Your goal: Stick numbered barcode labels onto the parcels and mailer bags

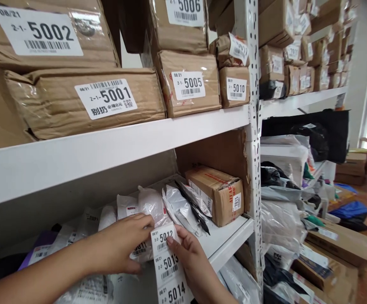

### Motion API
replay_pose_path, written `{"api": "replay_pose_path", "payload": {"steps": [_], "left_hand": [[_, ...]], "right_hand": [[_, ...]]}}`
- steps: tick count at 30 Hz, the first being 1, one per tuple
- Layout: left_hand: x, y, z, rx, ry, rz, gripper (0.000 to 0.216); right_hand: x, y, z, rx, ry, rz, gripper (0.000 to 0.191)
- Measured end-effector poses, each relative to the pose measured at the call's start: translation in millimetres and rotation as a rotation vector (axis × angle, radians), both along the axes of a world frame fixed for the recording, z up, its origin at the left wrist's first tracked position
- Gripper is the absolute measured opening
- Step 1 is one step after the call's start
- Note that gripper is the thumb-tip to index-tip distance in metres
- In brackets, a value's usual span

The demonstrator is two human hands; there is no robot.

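My left hand [124, 242] is curled round a white plastic parcel [151, 207] on the lower shelf, thumb on its label numbered 5011 [140, 250]. My right hand [191, 257] pinches the top of a strip of white number labels [167, 264] reading 5012, 5013 and 5014. The 5012 label lies against the white parcel, right beside my left hand's fingertips. More white and grey plastic parcels [183, 207] stand to the right of it.
A brown carton labelled 7015 [216, 194] sits at the right end of the lower shelf. The upper shelf [123, 141] carries brown boxes numbered 5001 [85, 101], 5002, 5005 and 5010. A white upright post [253, 126] divides off further shelves with bags and boxes at right.
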State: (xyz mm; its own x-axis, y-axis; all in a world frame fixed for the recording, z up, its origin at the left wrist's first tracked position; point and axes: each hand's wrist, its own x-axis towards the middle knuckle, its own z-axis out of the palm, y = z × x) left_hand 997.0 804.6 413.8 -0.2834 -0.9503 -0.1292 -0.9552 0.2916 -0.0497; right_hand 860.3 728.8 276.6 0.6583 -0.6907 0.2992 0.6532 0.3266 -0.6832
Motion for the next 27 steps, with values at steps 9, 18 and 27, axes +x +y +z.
{"api": "replay_pose_path", "payload": {"steps": [9,18,27], "left_hand": [[2,-30,15.5,0.006,0.032,0.139,0.038],[-4,-44,-17.2,-0.175,-0.272,0.092,0.035],[-11,-42,-8.9,-0.172,-0.357,0.121,0.037]], "right_hand": [[36,-8,7.8,-0.016,0.057,-0.224,0.048],[50,-12,-9.2,0.074,0.213,-0.269,0.056],[43,-14,-20.3,0.034,0.203,-0.191,0.056]]}}
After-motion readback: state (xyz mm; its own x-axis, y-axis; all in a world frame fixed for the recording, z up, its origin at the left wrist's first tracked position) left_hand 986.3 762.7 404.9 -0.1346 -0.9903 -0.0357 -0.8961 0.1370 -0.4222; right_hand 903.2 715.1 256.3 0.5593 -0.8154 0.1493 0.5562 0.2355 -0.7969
